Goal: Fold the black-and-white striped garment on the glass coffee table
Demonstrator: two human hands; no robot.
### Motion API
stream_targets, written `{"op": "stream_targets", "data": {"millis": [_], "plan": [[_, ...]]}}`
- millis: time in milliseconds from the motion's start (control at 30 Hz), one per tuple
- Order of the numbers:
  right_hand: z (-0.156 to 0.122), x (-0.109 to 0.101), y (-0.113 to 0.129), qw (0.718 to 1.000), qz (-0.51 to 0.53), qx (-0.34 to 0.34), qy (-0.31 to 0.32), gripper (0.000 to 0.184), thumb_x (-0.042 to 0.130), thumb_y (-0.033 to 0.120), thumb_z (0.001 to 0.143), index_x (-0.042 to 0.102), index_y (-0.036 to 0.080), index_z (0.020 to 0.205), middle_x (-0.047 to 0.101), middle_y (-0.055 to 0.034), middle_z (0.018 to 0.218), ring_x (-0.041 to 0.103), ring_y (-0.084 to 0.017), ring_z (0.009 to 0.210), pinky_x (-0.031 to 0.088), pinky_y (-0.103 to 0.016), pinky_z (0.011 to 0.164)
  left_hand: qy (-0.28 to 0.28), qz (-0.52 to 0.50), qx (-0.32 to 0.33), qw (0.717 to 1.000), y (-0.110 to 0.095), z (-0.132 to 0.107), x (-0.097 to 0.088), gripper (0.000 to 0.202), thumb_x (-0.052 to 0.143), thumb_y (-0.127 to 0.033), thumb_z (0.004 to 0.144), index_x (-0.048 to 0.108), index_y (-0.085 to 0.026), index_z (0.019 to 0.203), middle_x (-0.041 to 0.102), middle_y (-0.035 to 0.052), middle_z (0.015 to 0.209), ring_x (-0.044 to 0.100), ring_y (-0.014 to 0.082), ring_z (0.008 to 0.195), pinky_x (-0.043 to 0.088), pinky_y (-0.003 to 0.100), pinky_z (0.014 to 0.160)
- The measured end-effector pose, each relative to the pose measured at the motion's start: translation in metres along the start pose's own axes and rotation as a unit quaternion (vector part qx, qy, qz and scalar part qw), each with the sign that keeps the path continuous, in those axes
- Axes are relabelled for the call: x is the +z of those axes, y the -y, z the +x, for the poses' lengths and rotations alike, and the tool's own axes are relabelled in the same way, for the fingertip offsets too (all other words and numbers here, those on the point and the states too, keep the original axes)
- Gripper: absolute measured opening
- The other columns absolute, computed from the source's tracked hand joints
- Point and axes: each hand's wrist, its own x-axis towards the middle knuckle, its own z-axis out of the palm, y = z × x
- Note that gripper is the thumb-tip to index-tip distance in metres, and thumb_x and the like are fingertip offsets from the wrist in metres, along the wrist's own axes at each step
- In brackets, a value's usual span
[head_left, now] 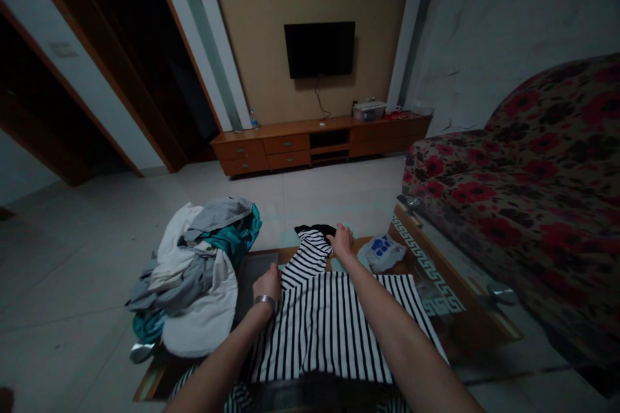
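A black-and-white striped shirt (329, 326) lies spread on a glass-topped table (436, 277) in front of me. My right hand (341, 241) is closed on the far end of one sleeve, which has a black cuff, near the table's far edge. My left hand (267, 283), with a metal bracelet on the wrist, rests with fingers curled on the shirt's left shoulder edge. A pile of white, grey and teal clothes (194, 271) sits just left of that hand.
A white plastic bag with blue print (383, 250) lies on the table right of the sleeve. A red-flowered sofa (527, 187) stands at the right. A wooden TV cabinet (320, 142) and wall-mounted TV (320, 48) are beyond the tiled floor.
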Motion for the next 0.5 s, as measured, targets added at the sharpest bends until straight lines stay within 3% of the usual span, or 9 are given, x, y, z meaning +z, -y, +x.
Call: {"op": "stream_targets", "data": {"millis": [67, 100, 200, 233, 300, 367, 500], "plan": [[-0.007, -0.003, 0.011, 0.999, -0.007, -0.030, -0.040, 0.042, 0.050, 0.018, 0.086, 0.051, 0.014, 0.128, 0.053, -0.0200, 0.124, 0.046, -0.028, 0.117, 0.034, -0.040, 0.096, -0.003, 0.003, -0.003, 1.000, 0.000, 0.000, 0.001, 0.027, 0.029, -0.027, 0.094, 0.049, -0.018, 0.110, 0.069, 0.0137, 0.096, 0.067, 0.0233, 0.087, 0.046, 0.030, 0.069], [-0.012, -0.002, 0.016, 0.995, -0.006, -0.088, -0.045, 0.040, 0.045, 0.017, 0.089, 0.052, 0.017, 0.128, 0.053, -0.0179, 0.126, 0.044, -0.026, 0.118, 0.033, -0.040, 0.098, -0.006, 0.004, -0.004, 1.000, 0.000, 0.000, 0.002, 0.027, 0.029, -0.027, 0.094, 0.049, -0.018, 0.110, 0.069, 0.0138, 0.096, 0.067, 0.0234, 0.086, 0.046, 0.029, 0.069], [-0.029, 0.009, 0.024, 0.945, -0.006, -0.327, 0.032, 0.034, 0.045, 0.017, 0.090, 0.059, 0.023, 0.120, 0.056, -0.0098, 0.126, 0.045, -0.021, 0.119, 0.032, -0.035, 0.102, -0.013, 0.007, 0.003, 1.000, 0.002, -0.001, 0.003, 0.027, 0.029, -0.028, 0.095, 0.050, -0.018, 0.109, 0.069, 0.0135, 0.096, 0.067, 0.0232, 0.086, 0.046, 0.029, 0.069], [-0.035, 0.015, 0.024, 0.926, -0.009, -0.373, 0.066, 0.032, 0.048, 0.018, 0.089, 0.061, 0.024, 0.118, 0.056, -0.0084, 0.127, 0.045, -0.021, 0.120, 0.032, -0.035, 0.103, -0.010, 0.006, 0.007, 1.000, 0.003, -0.001, 0.003, 0.026, 0.030, -0.027, 0.094, 0.050, -0.019, 0.109, 0.069, 0.0135, 0.096, 0.067, 0.0231, 0.086, 0.045, 0.029, 0.069], [-0.043, 0.026, 0.020, 0.915, -0.019, -0.391, 0.102, 0.032, 0.050, 0.019, 0.088, 0.062, 0.023, 0.117, 0.055, -0.0082, 0.131, 0.044, -0.023, 0.123, 0.032, -0.038, 0.104, 0.000, 0.001, 0.011, 1.000, 0.003, 0.000, 0.001, 0.025, 0.032, -0.027, 0.094, 0.051, -0.019, 0.109, 0.069, 0.0139, 0.094, 0.067, 0.0234, 0.087, 0.045, 0.030, 0.070], [-0.048, 0.031, 0.015, 0.926, -0.017, -0.362, 0.108, 0.034, 0.049, 0.020, 0.089, 0.060, 0.022, 0.121, 0.053, -0.0093, 0.133, 0.045, -0.023, 0.123, 0.034, -0.040, 0.103, 0.012, -0.005, 0.012, 1.000, 0.005, 0.002, -0.003, 0.026, 0.034, -0.030, 0.094, 0.052, -0.018, 0.109, 0.069, 0.0139, 0.093, 0.067, 0.0242, 0.088, 0.045, 0.030, 0.070], [-0.059, 0.011, -0.007, 0.939, 0.047, -0.334, 0.064, 0.041, 0.039, 0.020, 0.092, 0.051, 0.017, 0.131, 0.053, -0.0093, 0.134, 0.045, -0.018, 0.124, 0.035, -0.034, 0.105, 0.015, -0.051, 0.001, 0.999, 0.017, 0.007, -0.013, 0.037, 0.033, -0.045, 0.094, 0.054, -0.018, 0.109, 0.068, 0.0134, 0.099, 0.065, 0.0245, 0.094, 0.045, 0.029, 0.073]]}}
